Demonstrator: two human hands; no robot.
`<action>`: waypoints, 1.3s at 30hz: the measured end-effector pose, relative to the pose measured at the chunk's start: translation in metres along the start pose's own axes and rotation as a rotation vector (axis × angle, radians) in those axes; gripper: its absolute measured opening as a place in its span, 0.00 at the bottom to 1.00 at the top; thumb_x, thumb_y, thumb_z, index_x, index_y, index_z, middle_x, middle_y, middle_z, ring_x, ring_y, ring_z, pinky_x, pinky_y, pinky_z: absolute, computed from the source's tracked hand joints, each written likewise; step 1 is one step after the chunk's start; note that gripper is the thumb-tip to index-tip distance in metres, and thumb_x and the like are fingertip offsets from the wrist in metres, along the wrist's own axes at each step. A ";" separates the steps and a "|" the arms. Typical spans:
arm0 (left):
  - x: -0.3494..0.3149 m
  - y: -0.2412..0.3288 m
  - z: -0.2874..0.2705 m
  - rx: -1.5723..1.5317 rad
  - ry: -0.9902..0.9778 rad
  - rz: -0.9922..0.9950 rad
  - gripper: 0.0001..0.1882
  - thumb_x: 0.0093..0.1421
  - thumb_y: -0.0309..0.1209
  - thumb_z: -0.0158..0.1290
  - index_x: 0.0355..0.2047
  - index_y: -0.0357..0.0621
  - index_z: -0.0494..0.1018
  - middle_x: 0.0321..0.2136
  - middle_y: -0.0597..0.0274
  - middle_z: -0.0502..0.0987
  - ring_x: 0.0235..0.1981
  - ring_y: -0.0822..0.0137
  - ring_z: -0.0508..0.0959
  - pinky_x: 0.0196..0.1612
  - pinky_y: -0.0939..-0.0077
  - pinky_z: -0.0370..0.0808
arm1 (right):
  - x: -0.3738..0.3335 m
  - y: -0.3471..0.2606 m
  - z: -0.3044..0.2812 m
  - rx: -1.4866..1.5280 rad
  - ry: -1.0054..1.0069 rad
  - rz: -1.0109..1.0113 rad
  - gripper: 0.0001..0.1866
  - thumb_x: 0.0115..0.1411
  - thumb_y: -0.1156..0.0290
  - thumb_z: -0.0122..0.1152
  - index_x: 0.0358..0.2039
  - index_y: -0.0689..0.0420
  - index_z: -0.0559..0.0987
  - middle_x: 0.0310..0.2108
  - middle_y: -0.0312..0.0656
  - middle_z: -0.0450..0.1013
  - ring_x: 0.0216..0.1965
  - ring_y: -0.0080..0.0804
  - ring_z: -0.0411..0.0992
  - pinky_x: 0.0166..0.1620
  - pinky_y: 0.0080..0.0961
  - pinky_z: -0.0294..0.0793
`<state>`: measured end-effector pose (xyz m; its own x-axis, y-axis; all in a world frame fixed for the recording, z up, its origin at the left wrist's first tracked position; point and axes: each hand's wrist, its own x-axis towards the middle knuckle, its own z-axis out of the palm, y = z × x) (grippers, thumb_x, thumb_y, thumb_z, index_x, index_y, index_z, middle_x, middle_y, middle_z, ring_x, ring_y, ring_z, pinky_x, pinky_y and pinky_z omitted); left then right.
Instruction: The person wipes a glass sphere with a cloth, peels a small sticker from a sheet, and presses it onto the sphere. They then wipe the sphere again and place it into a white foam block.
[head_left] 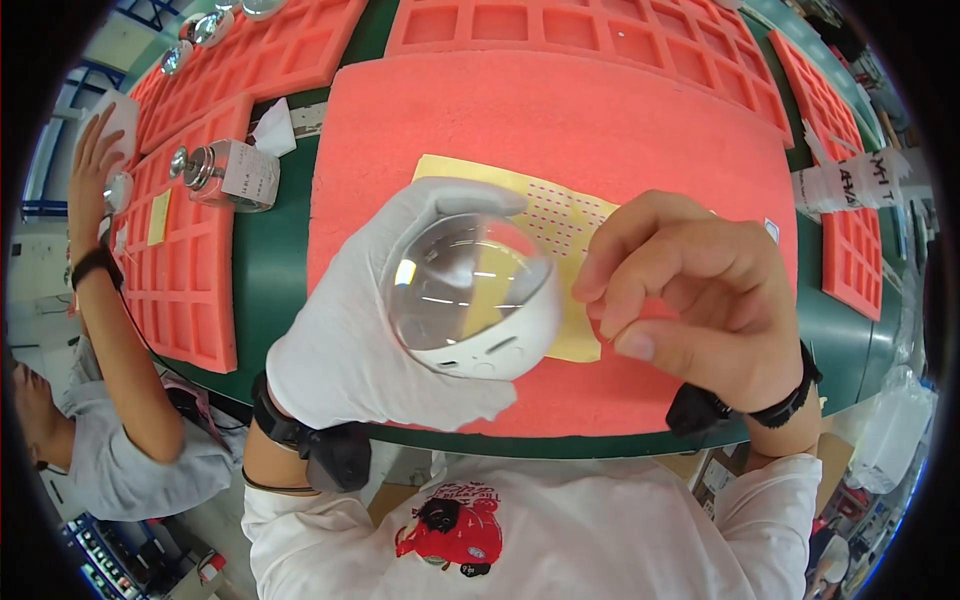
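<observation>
Green worktop shows around a flat pink foam mat, with gridded foam trays on several sides; at left a co-worker in grey reaches up to another tray, and a clear bottle with a metal top stands between. Over the mat, near its middle, is a clear-domed ball with a white slotted shell; dome and shell are already joined, so the ball itself looks assembled; a yellow sheet lies beneath, many small dots in rows on its upper part, so much of its stock seems unused; whether any dot sits on the ball I cannot tell, and the small handwork at its side appears unfinished.

White-gloved, the left hand cups the ball from the left, fingers over the top and thumb below, firmly closed round it; bare, the right hand is just beside, wrist bent inward, fingers curled, thumb and fingertips drawn narrow; I cannot tell whether they pinch something tiny.
</observation>
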<state>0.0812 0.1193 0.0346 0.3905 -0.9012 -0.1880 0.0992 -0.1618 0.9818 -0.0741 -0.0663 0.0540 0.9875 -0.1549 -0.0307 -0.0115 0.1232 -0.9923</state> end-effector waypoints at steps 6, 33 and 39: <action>0.000 -0.003 0.036 0.128 0.024 0.172 0.45 0.33 0.27 0.71 0.54 0.43 0.64 0.45 0.62 0.72 0.49 0.67 0.73 0.52 0.72 0.70 | -0.027 -0.004 -0.002 -0.189 0.086 -0.218 0.07 0.42 0.80 0.66 0.26 0.60 0.81 0.37 0.45 0.72 0.36 0.31 0.71 0.41 0.25 0.69; 0.011 -0.025 0.061 0.031 -0.115 0.140 0.40 0.42 0.27 0.69 0.55 0.41 0.62 0.42 0.59 0.72 0.45 0.69 0.74 0.46 0.73 0.73 | -0.030 0.003 -0.031 -0.464 0.135 -0.191 0.07 0.48 0.82 0.63 0.29 0.59 0.78 0.44 0.46 0.71 0.42 0.36 0.73 0.46 0.30 0.71; 0.003 -0.017 0.051 0.039 -0.251 0.133 0.40 0.40 0.28 0.70 0.54 0.39 0.63 0.43 0.59 0.72 0.45 0.67 0.74 0.49 0.73 0.72 | 0.056 -0.018 -0.029 -0.828 -0.112 -0.439 0.04 0.49 0.80 0.61 0.27 0.60 0.77 0.58 0.54 0.66 0.47 0.37 0.71 0.50 0.32 0.71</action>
<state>0.0338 0.0985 0.0187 0.1582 -0.9861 -0.0501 0.0248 -0.0467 0.9986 -0.0233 -0.1057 0.0665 0.9388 0.0786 0.3353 0.2997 -0.6661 -0.6830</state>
